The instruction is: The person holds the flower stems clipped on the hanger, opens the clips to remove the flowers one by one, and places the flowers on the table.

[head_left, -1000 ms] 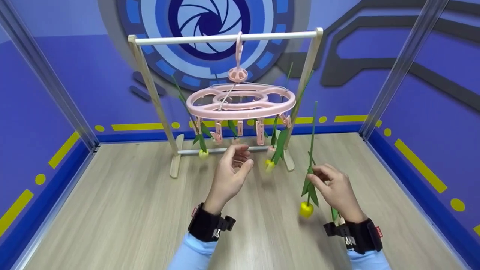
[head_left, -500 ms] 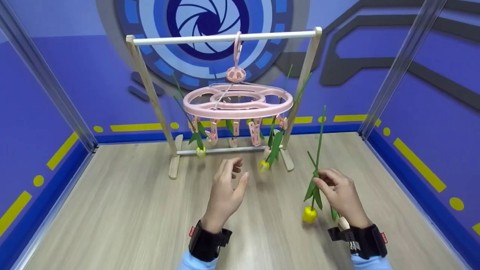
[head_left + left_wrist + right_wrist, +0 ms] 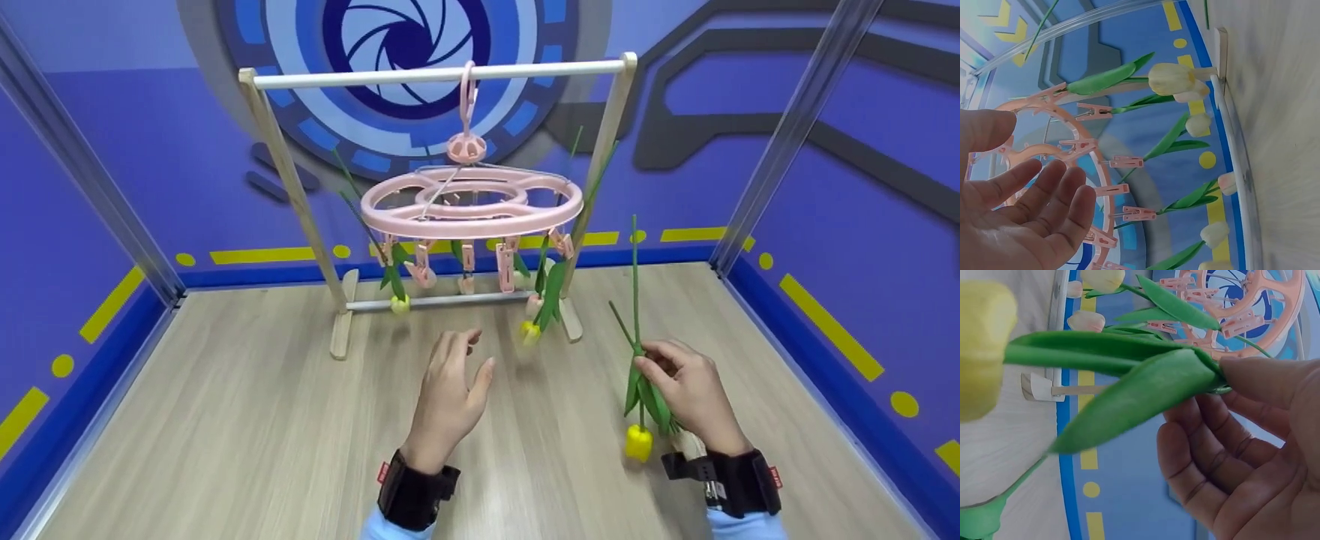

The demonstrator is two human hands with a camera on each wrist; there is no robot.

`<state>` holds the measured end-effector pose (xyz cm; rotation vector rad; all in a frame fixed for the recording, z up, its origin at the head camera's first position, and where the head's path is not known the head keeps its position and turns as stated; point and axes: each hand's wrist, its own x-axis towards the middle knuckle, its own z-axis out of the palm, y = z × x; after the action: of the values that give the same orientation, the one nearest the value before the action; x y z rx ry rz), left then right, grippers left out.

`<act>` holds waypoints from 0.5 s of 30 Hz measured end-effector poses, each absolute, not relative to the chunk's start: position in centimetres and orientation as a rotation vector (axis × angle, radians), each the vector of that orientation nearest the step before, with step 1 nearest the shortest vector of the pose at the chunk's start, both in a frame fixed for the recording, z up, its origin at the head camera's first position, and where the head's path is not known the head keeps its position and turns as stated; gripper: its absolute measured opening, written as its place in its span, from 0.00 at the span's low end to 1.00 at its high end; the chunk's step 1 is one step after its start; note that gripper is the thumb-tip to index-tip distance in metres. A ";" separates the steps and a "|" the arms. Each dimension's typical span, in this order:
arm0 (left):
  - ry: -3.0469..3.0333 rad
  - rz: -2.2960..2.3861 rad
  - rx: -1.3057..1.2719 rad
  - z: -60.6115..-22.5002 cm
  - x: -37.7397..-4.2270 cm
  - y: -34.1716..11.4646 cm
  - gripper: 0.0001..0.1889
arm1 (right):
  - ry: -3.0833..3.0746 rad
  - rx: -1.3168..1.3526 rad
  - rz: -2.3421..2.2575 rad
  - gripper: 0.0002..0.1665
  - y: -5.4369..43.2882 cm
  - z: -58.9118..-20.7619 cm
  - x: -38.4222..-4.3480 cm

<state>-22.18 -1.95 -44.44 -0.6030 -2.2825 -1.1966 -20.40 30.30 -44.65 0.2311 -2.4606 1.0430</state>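
One pale yellow tulip (image 3: 400, 304) hangs bloom-down at the left of a pink clip hanger (image 3: 469, 227), itself hooked over a rack (image 3: 360, 78) at the back of the desk (image 3: 285, 420). Nearer the camera, the left hand (image 3: 448, 401) is empty, its grip released and fingers relaxed, apart from a front clip (image 3: 505, 268) that looks unused. Beyond, another yellow tulip (image 3: 530, 331) hangs at the hanger's right. Farther right, a slim green stem (image 3: 622, 323) leans beside a bright yellow tulip (image 3: 638, 442), bloom down, which the right hand (image 3: 694, 390) grasps in a pinch near the leaves; whether that stem is caught too, one cannot tell. A pale bloom (image 3: 691, 445) shows partly hidden at the wrist. The step in hand appears to be readying the bright tulip for hanging; the next move likely calls for the left hand to squeeze open a clip while the right raises the flower to it.
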 end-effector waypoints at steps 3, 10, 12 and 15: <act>-2.303 -1.104 -0.593 -44.8 -22.3 -1.8 0.19 | -2.484 0.204 1.037 0.12 30.5 -44.7 -20.5; -2.309 -1.037 -0.588 -45.3 -22.4 -1.8 0.19 | -2.564 0.149 1.033 0.13 30.8 -44.8 -20.6; -2.310 -1.043 -0.588 -45.3 -22.4 -1.8 0.19 | -2.591 0.139 1.027 0.14 30.9 -45.0 -20.7; -2.314 -1.056 -0.591 -45.4 -22.4 -1.8 0.19 | -2.622 0.137 1.006 0.15 31.1 -45.3 -20.8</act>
<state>-22.36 -1.84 -45.35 -0.5908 -2.3139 -1.0563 -20.80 31.14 -45.29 0.1373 -2.6223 1.0057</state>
